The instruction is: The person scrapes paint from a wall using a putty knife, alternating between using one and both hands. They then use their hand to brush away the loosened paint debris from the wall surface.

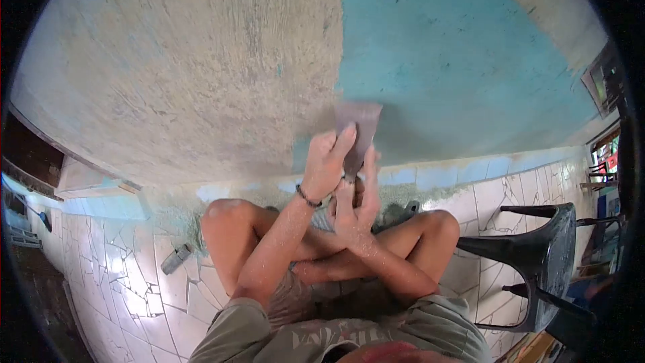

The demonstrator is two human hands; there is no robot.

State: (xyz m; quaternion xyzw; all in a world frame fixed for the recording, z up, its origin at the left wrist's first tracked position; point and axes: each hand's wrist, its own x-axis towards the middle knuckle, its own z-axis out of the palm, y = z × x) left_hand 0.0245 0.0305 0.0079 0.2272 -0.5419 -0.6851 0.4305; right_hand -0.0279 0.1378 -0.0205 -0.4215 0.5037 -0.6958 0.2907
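Note:
A wide-bladed scraper [366,118] is held up in front of the wall, its blade edge overlapping the border between blue paint [443,54] and the rough bare surface [228,60]. My left hand [326,164] is closed on the blade's left side, thumb lying along its face. Below it, my right hand [357,203] wraps the handle end, with a finger stretched up beside the blade. Pale dust coats both hands and forearms. Most of the handle is hidden by my fingers. A dark beaded bracelet [308,196] circles my left wrist.
My crossed legs [232,232] are close to the wall's base. On the cracked-tile floor [121,262], a small grey block-like object [176,259] lies to the left. A black plastic stool [537,255] rests on its side at right. Another dark object [402,212] sits by my right knee.

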